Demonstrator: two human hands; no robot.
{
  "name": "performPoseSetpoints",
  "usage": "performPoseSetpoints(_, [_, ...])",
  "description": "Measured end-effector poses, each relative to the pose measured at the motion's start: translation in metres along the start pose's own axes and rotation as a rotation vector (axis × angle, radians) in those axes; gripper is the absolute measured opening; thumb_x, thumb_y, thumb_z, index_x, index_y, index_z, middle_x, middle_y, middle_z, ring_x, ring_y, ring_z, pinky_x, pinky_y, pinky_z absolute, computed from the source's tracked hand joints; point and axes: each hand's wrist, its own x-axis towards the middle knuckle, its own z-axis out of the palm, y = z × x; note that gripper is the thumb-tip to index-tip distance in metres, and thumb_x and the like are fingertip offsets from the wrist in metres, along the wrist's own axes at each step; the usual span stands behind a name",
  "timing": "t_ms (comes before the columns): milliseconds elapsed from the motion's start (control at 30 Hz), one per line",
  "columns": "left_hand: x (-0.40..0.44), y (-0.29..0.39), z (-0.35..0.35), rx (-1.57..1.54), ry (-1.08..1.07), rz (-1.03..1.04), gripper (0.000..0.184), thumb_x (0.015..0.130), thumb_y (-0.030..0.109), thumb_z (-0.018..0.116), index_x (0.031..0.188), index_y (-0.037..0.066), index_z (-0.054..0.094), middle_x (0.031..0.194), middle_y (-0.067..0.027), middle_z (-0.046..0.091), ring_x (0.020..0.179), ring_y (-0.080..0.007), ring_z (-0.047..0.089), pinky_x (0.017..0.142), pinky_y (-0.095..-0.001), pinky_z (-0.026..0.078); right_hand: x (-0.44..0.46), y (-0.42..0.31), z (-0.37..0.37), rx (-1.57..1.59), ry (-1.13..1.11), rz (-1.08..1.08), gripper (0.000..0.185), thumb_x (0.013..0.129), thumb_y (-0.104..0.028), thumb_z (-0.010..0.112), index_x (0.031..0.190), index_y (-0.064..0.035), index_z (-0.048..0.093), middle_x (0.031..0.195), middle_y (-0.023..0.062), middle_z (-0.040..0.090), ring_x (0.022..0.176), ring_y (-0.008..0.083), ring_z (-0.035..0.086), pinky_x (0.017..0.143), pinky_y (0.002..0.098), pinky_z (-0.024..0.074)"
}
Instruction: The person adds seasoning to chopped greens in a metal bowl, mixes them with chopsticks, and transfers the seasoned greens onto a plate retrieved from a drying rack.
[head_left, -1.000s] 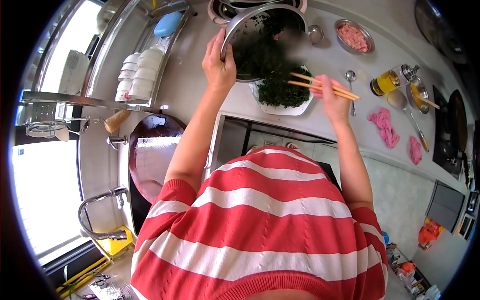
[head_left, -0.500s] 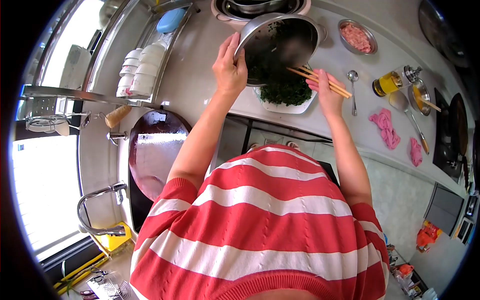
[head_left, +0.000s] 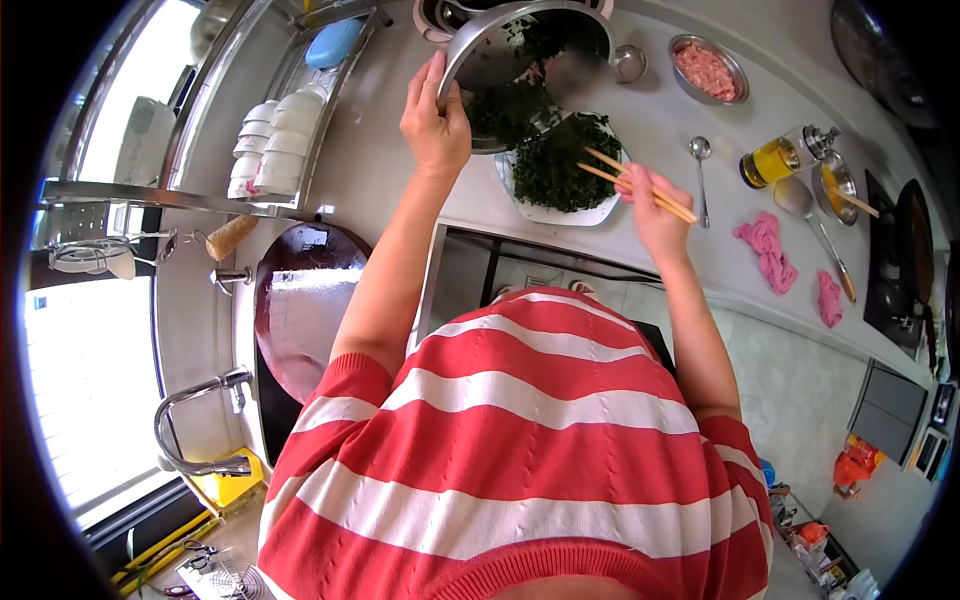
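My left hand (head_left: pixel 437 125) grips the rim of a large metal bowl (head_left: pixel 468 50), which is tilted over a white plate (head_left: pixel 590 216). Dark green chopped greens (head_left: pixel 565 170) are heaped on the plate, and more cling inside the bowl; a blurred patch hides part of its inside. In my right hand (head_left: pixel 658 208) is a pair of wooden chopsticks (head_left: pixel 640 185), their tips slightly apart over the right side of the heap.
To the right are a small bowl of minced meat (head_left: pixel 705 70), a spoon (head_left: pixel 701 170), an oil bottle (head_left: pixel 772 163), pink cloths (head_left: pixel 768 250) and a spatula (head_left: pixel 830 245). A rack with stacked white bowls (head_left: pixel 285 140) stands left, above a round brown board (head_left: pixel 305 310).
The bowl and my left hand have moved up and left, uncovering more of the plate. More greens lie on the plate. The chopstick tips have come out of the bowl and spread apart.
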Motion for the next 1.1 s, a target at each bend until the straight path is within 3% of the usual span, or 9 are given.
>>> performPoseSetpoints(67, [0.002,-0.001,-0.002,-0.006,0.020,0.023,0.036,0.077,-0.002,0.056,0.112,0.006,0.055,0.101,-0.0133,0.058,0.066,-0.0214,0.058,0.058,-0.0281,0.047,0.001,-0.018,-0.004,0.055,0.039,0.003,0.028,0.088,-0.020,0.053,0.092,0.0072,0.061,0.076,0.0132,0.064,0.067,0.0157,0.063,0.062,0.0232,0.0512])
performPoseSetpoints(467, [0.001,-0.008,-0.009,0.024,0.072,0.033,0.033,0.079,0.000,0.055,0.112,0.006,0.056,0.099,-0.0128,0.058,0.060,-0.0177,0.054,0.057,-0.0266,0.045,0.027,0.032,-0.017,0.160,0.237,0.165,0.039,0.091,-0.028,0.045,0.102,0.0091,0.054,0.089,0.0170,0.061,0.075,0.0208,0.063,0.069,0.0276,0.0523])
performPoseSetpoints(767, [0.002,-0.001,-0.012,0.001,0.056,-0.017,0.031,0.081,0.002,0.054,0.112,0.006,0.056,0.100,-0.0124,0.058,0.059,-0.0161,0.053,0.057,-0.0264,0.045,0.031,0.055,0.016,0.297,0.207,0.299,0.034,0.089,-0.024,0.049,0.095,0.0089,0.058,0.080,0.0152,0.062,0.065,0.0182,0.064,0.059,0.0240,0.0523])
performPoseSetpoints(1000, [0.001,-0.006,-0.010,0.019,0.034,-0.070,0.030,0.082,0.004,0.053,0.111,0.006,0.056,0.095,-0.0146,0.059,0.071,-0.0232,0.058,0.064,-0.0291,0.045,0.026,-0.016,0.003,0.068,0.172,-0.072,0.027,0.088,-0.017,0.052,0.088,0.0078,0.061,0.076,0.0130,0.063,0.065,0.0146,0.063,0.059,0.0219,0.0508])
performPoseSetpoints(1100, [-0.004,-0.005,-0.003,-0.001,-0.046,-0.302,0.028,0.083,0.006,0.053,0.110,0.005,0.056,0.092,-0.0149,0.060,0.072,-0.0254,0.058,0.066,-0.0314,0.046,0.045,-0.035,0.017,0.094,0.116,-0.242,0.022,0.087,-0.013,0.052,0.089,0.0073,0.062,0.077,0.0116,0.064,0.067,0.0144,0.062,0.061,0.0217,0.0501])
